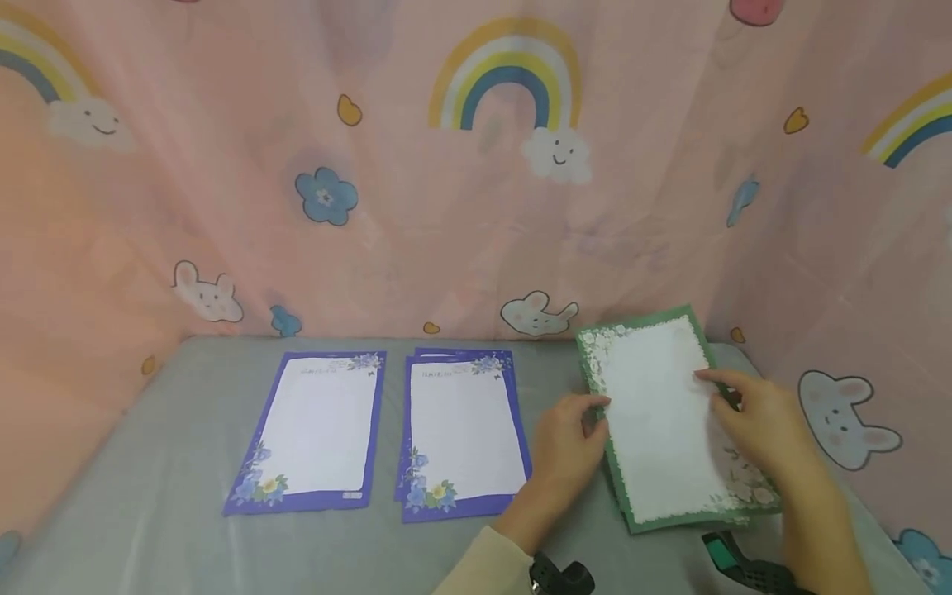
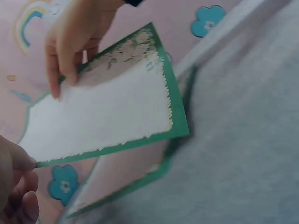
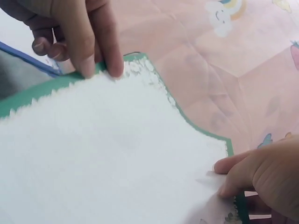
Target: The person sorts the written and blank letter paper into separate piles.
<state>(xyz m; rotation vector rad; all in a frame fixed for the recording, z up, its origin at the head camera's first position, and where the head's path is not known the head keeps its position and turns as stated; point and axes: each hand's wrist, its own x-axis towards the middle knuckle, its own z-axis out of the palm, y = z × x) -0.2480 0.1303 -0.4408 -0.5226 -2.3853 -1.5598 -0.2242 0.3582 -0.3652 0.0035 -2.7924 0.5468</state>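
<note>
A green-bordered sheet of paper point(image 1: 658, 421) with white flowers in its corners is held tilted above the table at the right. My left hand point(image 1: 568, 442) pinches its left edge between thumb and fingers. At the opposite edge my right hand point(image 1: 769, 426) grips it, thumb and forefinger on the white face. The left wrist view shows another green-bordered sheet point(image 2: 126, 175) below, apart from the held one at the near corner. Most of that lower sheet is hidden, so how many lie there cannot be told.
A purple-bordered sheet point(image 1: 316, 426) with blue flowers lies at the left of the grey table point(image 1: 164, 463). Beside it, in the middle, is a small overlapping stack of purple-bordered sheets point(image 1: 464, 430). A pink patterned curtain point(image 1: 416, 248) hangs behind and along the sides.
</note>
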